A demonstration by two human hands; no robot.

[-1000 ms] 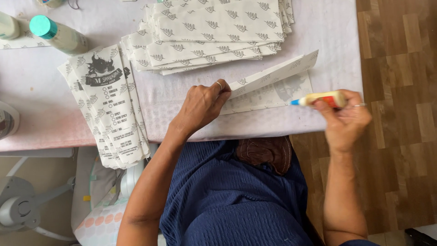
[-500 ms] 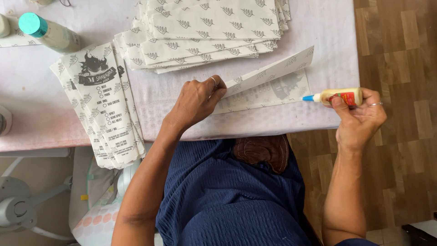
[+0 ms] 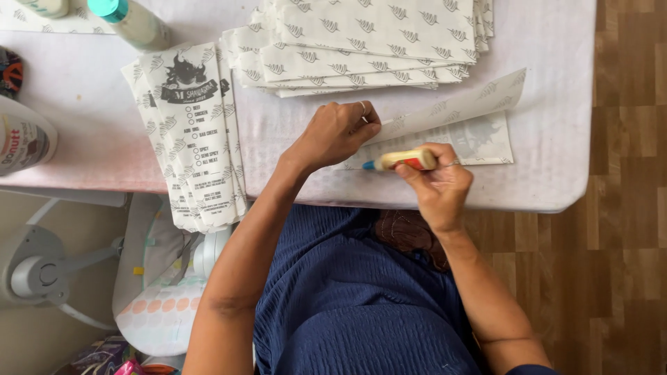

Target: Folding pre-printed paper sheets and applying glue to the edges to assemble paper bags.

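My left hand (image 3: 337,132) presses down on a folded paper bag (image 3: 479,135) printed with small leaf marks, which lies on the white table (image 3: 556,139). The bag's upper flap is lifted and angles up to the right. My right hand (image 3: 434,182) grips a yellow glue tube (image 3: 403,160) with a blue tip. The tip points left and sits at the bag's lower left edge, just under my left hand's fingers.
A fanned stack of the same printed paper bags (image 3: 368,42) lies at the back of the table. Another pile of printed bags (image 3: 194,132) hangs over the front edge at left. A teal-capped bottle (image 3: 132,21) stands at top left. Wooden floor (image 3: 625,208) lies to the right.
My right hand has carried the glue tube leftward from the bag's right end to its left end, next to my left hand. My left hand has stayed on the bag.
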